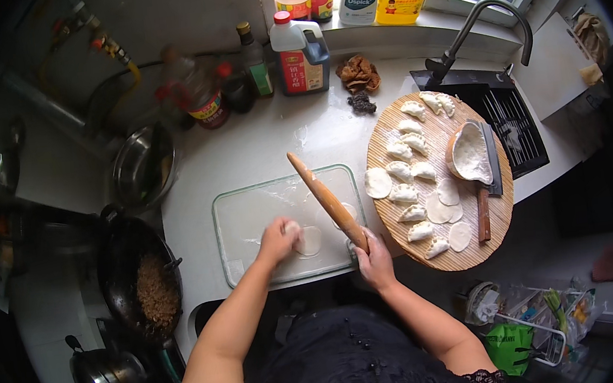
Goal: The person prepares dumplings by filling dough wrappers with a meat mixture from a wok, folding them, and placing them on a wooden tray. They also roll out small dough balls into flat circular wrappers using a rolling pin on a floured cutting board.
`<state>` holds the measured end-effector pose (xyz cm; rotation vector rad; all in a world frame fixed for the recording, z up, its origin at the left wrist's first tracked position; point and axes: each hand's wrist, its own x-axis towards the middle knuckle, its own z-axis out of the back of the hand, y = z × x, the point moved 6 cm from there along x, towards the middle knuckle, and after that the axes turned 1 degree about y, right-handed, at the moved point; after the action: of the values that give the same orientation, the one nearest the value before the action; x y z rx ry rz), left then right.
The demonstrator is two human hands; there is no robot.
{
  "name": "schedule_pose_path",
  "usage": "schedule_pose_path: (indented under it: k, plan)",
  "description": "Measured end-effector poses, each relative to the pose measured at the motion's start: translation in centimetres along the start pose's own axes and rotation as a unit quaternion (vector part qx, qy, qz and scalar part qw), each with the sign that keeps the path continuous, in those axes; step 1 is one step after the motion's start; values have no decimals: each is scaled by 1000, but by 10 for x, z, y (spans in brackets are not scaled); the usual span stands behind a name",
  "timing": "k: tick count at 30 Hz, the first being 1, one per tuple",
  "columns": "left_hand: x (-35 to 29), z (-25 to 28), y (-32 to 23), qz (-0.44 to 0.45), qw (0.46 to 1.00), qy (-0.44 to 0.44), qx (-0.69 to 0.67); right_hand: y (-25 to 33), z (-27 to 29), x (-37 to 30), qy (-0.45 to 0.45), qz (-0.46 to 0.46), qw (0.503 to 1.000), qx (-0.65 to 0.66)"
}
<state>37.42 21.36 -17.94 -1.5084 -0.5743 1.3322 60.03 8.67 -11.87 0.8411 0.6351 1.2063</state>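
Observation:
My right hand (377,263) grips the lower end of a wooden rolling pin (326,200), which slants up and to the left, its far tip over the board's back edge. Slightly blurred, my left hand (279,241) is closed, with a pale bit of dough (292,227) at its fingertips. Beside those fingers a round dough wrapper (309,242) lies on a clear, green-edged board (244,206) dusted with flour. The rolling pin partly covers another wrapper (346,215).
At right, a round slatted board (497,234) bears several folded dumplings (398,151), loose wrappers (441,209), a flour bowl (473,157) and a cleaver (484,213). A wok (125,288) of brown filling stands left. Bottles (303,59) line the back, near the sink (518,122).

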Motion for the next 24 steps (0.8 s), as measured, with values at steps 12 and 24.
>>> schedule_pose_path:
  k: [12,24]
  plan:
    - [9,-43,-31,35,981,-49,-182,19,-5,4,-22,30,999,-32]
    - [-73,-7,-7,-279,793,-91,533,12,-3,-13,-27,41,997,-62]
